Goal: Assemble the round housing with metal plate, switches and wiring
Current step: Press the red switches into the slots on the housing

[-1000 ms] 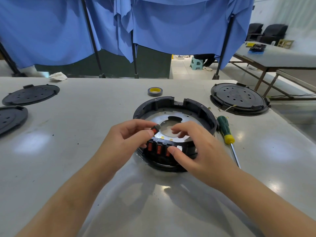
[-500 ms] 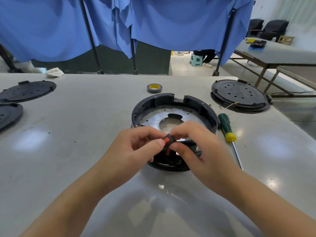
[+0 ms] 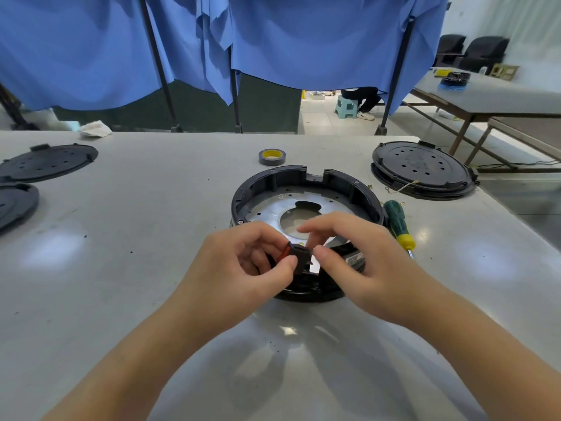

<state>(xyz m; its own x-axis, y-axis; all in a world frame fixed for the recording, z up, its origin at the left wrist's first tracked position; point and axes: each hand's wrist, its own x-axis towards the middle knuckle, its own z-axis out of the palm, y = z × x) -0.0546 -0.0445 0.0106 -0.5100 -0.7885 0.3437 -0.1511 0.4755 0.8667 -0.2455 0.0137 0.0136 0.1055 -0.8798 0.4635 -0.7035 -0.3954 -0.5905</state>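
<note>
The round housing [image 3: 306, 205] is sitting near the middle of the surface [image 3: 151, 208], with bare room lying open to its left and along the near edge. Its black plastic wall is forming a ring with a notch cut at the far side, and the metal plate [image 3: 273, 206], flat, dull silver and pierced with small holes and a large central opening, is lying inside it. The left hand [image 3: 243, 268] is pinching a small black switch [image 3: 299, 256] with a red rocker face between thumb and forefinger, holding it above the housing's near rim. The right hand [image 3: 358, 259] is hovering just beside the switch with fingers loosely curled and the thumb tip reaching close to it; contact cannot be confirmed. A screwdriver [image 3: 397, 223] with a green and yellow handle is lying just right of the housing. Far right, a round black perforated cover [image 3: 422, 168] is resting close to the surface's right edge, leaving little margin there. A roll of grey tape [image 3: 272, 157] with a yellow core is lying beyond the housing. Two flat black discs [image 3: 45, 162] are occupying the far left. Blue cloth [image 3: 303, 41] is hanging behind the far edge.
</note>
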